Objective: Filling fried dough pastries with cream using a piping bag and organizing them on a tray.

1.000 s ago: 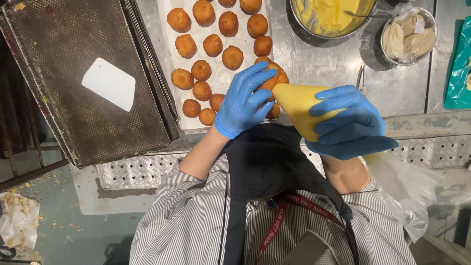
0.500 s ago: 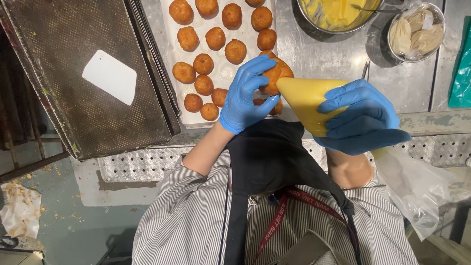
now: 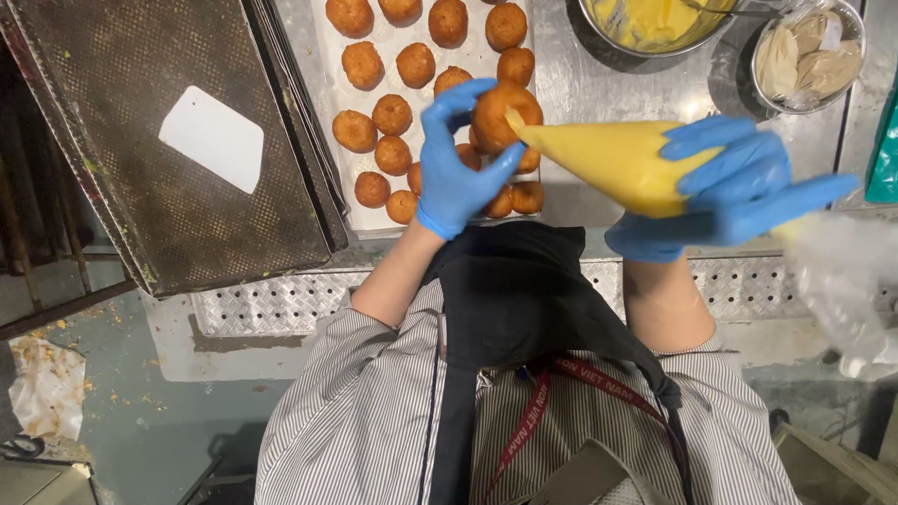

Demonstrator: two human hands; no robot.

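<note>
My left hand (image 3: 454, 168), in a blue glove, holds a round golden-brown puff (image 3: 505, 110) lifted above a white-lined tray (image 3: 332, 103) of several similar puffs (image 3: 393, 114). My right hand (image 3: 734, 192), also gloved in blue, grips a piping bag (image 3: 617, 161) full of yellow cream. The bag's pointed tip touches the held puff on its right side. The loose clear end of the bag trails off to the right.
A dark perforated baking tray (image 3: 122, 187) with a white scraper (image 3: 211, 138) on it lies at the left. A metal bowl of yellow cream (image 3: 655, 23) and a small bowl of pale pieces (image 3: 809, 56) stand at the top right on the steel counter.
The left hand has lifted a puff off the tray, and the piping bag's tip has come against it. The view has shifted slightly.
</note>
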